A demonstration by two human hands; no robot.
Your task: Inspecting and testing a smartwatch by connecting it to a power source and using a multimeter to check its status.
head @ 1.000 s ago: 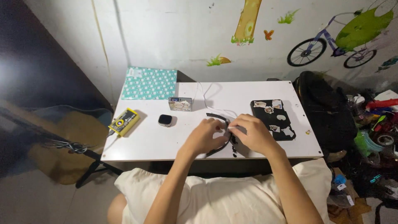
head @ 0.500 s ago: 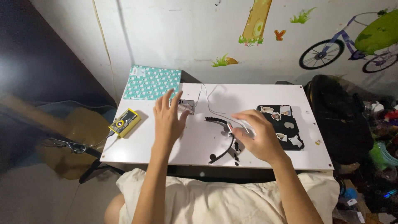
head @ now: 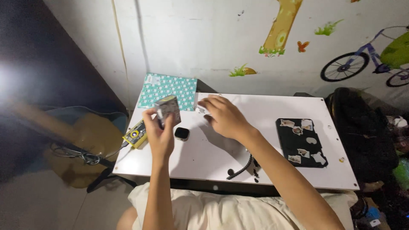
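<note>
A small grey box [head: 167,109] is being held up above the left part of the white tabletop [head: 264,110] by the left hand [head: 160,131], fingers closed around its lower end. The right hand [head: 224,116] is being kept low over the tabletop, fingers curled on a small white piece [head: 201,109]; how firmly it is being gripped cannot be told. A small dark square device [head: 182,133] is lying just beside the left hand. A yellow gadget [head: 135,134] is sitting at the left edge, a teal patterned book [head: 168,90] behind it. A black stickered case [head: 300,142] is lying well apart on the right.
</note>
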